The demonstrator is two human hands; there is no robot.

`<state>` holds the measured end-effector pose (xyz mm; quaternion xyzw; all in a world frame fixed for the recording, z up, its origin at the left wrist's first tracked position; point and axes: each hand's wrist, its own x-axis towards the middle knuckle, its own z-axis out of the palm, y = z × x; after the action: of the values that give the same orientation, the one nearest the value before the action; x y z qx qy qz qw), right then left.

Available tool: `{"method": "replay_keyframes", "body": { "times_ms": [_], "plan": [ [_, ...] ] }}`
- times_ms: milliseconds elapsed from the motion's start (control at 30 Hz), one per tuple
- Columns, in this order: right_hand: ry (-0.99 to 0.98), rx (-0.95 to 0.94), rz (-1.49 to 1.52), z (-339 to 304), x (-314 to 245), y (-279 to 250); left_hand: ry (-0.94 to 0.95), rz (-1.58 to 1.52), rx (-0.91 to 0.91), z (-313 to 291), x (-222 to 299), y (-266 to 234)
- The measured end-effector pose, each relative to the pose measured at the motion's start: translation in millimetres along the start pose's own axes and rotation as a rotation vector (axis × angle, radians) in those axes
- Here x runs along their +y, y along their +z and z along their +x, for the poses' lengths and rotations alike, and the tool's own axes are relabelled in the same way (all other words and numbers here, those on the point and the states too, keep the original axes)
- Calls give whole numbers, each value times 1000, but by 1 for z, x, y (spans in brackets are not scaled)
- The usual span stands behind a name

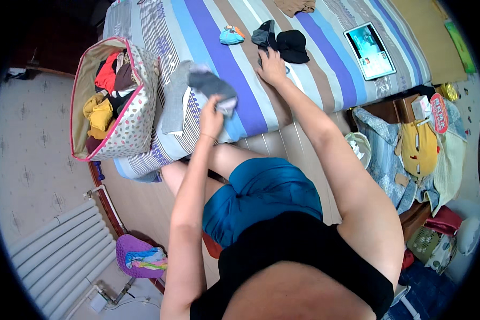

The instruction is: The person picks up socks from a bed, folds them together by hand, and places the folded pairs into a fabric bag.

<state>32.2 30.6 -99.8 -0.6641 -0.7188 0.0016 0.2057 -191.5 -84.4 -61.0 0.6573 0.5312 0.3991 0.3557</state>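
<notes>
Cloth sorting and folding seems partway along, judged from how the pieces lie. Three compact bundles sit on the striped bedsheet (245,101): a small blue one (231,36), a grey-and-black one (263,33) and a black one (292,47), the last two side by side. Left to handle, it appears, are the dark grey cloth (214,85), loose and blurred, and the pale grey garment (175,104) lying flat beside it near the bed's edge. A brown garment (295,5) at the far edge is partly cut off.

The person's left hand (212,116) pinches the dark grey cloth above the sheet. The right hand (272,68) reaches to the grey-and-black bundle with fingers somewhat spread; whether they grip it cannot be told.

At left, a pink-trimmed fabric storage basket (130,128) holds jumbled clothes, red, yellow and dark; its tall side wall stands between them and the left hand. A tablet (370,50) lies well right of the bundles, out of the hands' way. Beyond the bed are a yellow cushion (418,150) and a white radiator (64,261).
</notes>
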Motion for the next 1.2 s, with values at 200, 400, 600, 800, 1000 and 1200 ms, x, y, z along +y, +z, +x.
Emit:
{"method": "replay_keyframes", "body": {
  "times_ms": [200, 400, 600, 800, 1000, 1200],
  "plan": [
    [18, -173, 176, 49, 22, -9, 164, 506, -76, -37, -28, 18],
    [172, -465, 1471, 80, 1, -131, 203, 524, -48, -38, -31, 17],
    [172, -773, 1801, 73, -42, -172, 194, 485, -12, -44, -44, 7],
    [-74, -464, 1254, 62, -102, -207, 168, 465, -43, -49, -32, 14],
    [-613, -243, 712, 24, -138, -166, 169, 476, -45, -64, -45, 4],
    [-327, -388, 903, -13, -140, -50, 213, 526, -66, -64, -38, 11]
  ]
}}
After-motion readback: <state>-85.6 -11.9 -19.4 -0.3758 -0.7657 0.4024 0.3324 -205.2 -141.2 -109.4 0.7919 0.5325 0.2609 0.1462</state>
